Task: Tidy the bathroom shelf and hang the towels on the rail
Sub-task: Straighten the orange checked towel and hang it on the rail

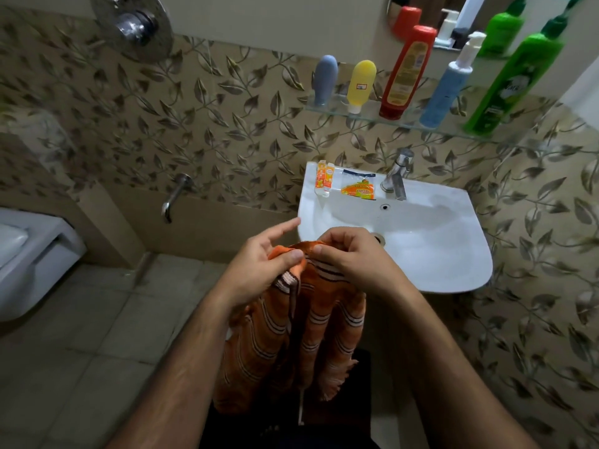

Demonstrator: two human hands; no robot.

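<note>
An orange towel (pixel 311 332) with dark and white stripes hangs down in front of me, gathered at its top edge. My left hand (pixel 259 270) pinches that edge with thumb and fingers, forefinger stretched out. My right hand (pixel 353 257) grips the same edge just to the right, the two thumbs almost touching. On the glass shelf (pixel 366 116) above the sink stand a grey-blue bottle (pixel 325 80), a yellow bottle (pixel 359 85), a red bottle (pixel 406 72), a blue pump bottle (pixel 449 89) and a green bottle (pixel 515 82). No towel rail is in view.
The white sink (pixel 453 254) is right behind my hands, with a tap (pixel 398 176), a small orange tube (pixel 323 178) and an orange packet (pixel 358 189) on its rim. A wall spout (pixel 175 196) and a white toilet (pixel 29 257) are to the left. Tiled floor lies below.
</note>
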